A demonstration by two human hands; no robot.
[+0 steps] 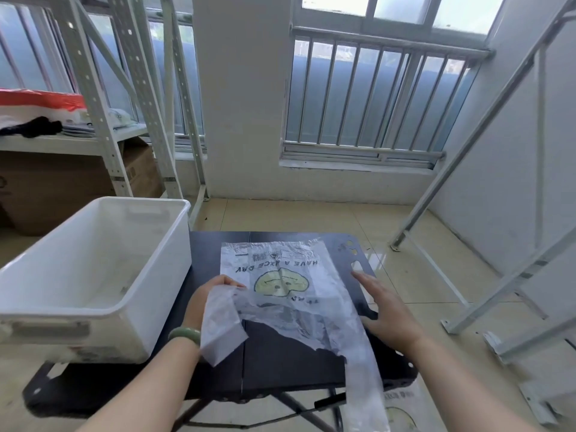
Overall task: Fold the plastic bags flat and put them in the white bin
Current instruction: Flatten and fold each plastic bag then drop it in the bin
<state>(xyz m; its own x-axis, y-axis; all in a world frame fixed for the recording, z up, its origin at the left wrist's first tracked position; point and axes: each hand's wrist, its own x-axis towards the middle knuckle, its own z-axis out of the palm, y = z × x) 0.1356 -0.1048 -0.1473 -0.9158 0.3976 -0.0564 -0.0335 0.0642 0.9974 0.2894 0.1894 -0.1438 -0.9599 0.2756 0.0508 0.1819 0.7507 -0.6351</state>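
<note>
One bag point(290, 266) between left hand point(202, 302) fingertips point(231, 282)

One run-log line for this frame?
stage: folding | left hand: grips plastic bag by near corner, lifted | right hand: flat, fingers straight, at bag's right edge | white bin: no bag seen inside

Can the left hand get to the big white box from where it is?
Probably yes. The white plastic bin stands just beside the left hand, with nothing between them. That hand grips a flap of the clear printed plastic bag, so the bag would come along.
</note>
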